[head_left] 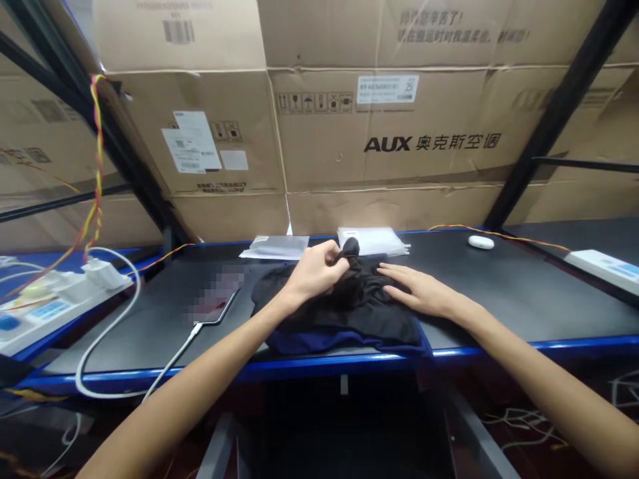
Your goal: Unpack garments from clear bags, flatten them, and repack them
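A crumpled black cloth [309, 316] with dark blue fabric along its front lies at the table's front edge; whether it is one garment or several pieces I cannot tell. My left hand [319, 266] is closed on it, pinching a bunched part and lifting it a little above the rest. Flat on the right side of the cloth rests my right hand [419, 289], its fingers stretched out and pointing left. The fold beneath the left fingers is partly hidden.
A phone [219, 299] on a white cable lies to the left. Behind the cloth are clear plastic packets [372, 241]. A white earbud case [480, 242] and power strips [606, 269] sit on the dark table [499, 293]. Cardboard [399, 166] stands behind.
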Motion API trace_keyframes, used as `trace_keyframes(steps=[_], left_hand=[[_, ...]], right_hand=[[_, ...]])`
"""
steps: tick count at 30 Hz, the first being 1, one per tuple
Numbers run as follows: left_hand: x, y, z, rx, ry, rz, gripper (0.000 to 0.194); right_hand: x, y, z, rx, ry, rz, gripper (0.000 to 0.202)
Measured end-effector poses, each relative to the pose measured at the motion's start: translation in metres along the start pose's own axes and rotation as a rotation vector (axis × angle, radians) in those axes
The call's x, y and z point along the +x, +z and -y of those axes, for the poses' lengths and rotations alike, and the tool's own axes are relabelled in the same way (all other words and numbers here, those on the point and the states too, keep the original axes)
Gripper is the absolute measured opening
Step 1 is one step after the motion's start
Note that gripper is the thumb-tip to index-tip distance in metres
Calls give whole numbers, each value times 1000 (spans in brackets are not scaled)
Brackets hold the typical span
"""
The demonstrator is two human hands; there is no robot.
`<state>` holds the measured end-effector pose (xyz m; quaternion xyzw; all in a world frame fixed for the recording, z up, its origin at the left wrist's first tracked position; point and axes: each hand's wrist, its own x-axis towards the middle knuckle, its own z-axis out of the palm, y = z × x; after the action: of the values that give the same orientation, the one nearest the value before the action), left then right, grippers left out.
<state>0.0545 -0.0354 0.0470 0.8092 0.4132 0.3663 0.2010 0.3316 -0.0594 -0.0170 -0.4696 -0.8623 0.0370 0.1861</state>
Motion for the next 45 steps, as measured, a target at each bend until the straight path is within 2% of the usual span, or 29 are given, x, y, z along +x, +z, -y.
trace_keyframes(steps=[4, 7, 10, 12, 15, 17, 19, 23, 25, 28, 32, 35, 37, 39, 43, 45], left_hand=[[-13, -25, 11, 83, -130, 3, 14], [-23, -34, 25, 353, -202, 25, 18], [-30, -36, 35, 631, -264, 109, 14], [-32, -36, 36, 697, -215, 110, 18], [-34, -34, 25, 679, 0, 15, 38], [-35, -32, 14, 628, 138, 11, 33], [-37, -28, 5, 568, 219, 87, 20], [-41, -15, 2, 553, 238, 269, 34], [-39, -12, 8, 537, 219, 292, 27], [-34, -17, 15, 440, 183, 232, 17], [-29, -41, 17, 380, 65, 32, 14], [-31, -64, 21, 532, -60, -170, 18], [-33, -79, 27, 689, -170, -234, 23], [-35, -91, 36, 810, -274, -176, 29], [-43, -100, 58, 909, -383, 120, 25], [-46, -99, 66, 899, -394, 222, 24]], right_hand=[[0, -1, -3, 24, -5, -8, 55], [0, -1, -5, 62, -12, -19, 52], [0, -2, -5, 87, -9, -35, 51], [0, -2, -4, 83, -3, -29, 51], [0, -2, -3, 72, -4, -17, 51], [0, -2, -3, 75, -10, -20, 51], [0, -1, -4, 83, -15, -27, 51], [0, -1, -5, 87, -13, -27, 50], [0, -1, -5, 86, -7, -26, 50], [0, -1, -5, 84, -12, -23, 51], [1, -1, -5, 65, -6, -13, 52], [1, -2, -4, 73, -4, -10, 52], [1, -3, -3, 83, -6, -15, 51], [1, -3, -3, 88, -6, -17, 51], [1, -3, -3, 96, -2, -19, 50], [1, -3, -3, 102, 0, -27, 49]])
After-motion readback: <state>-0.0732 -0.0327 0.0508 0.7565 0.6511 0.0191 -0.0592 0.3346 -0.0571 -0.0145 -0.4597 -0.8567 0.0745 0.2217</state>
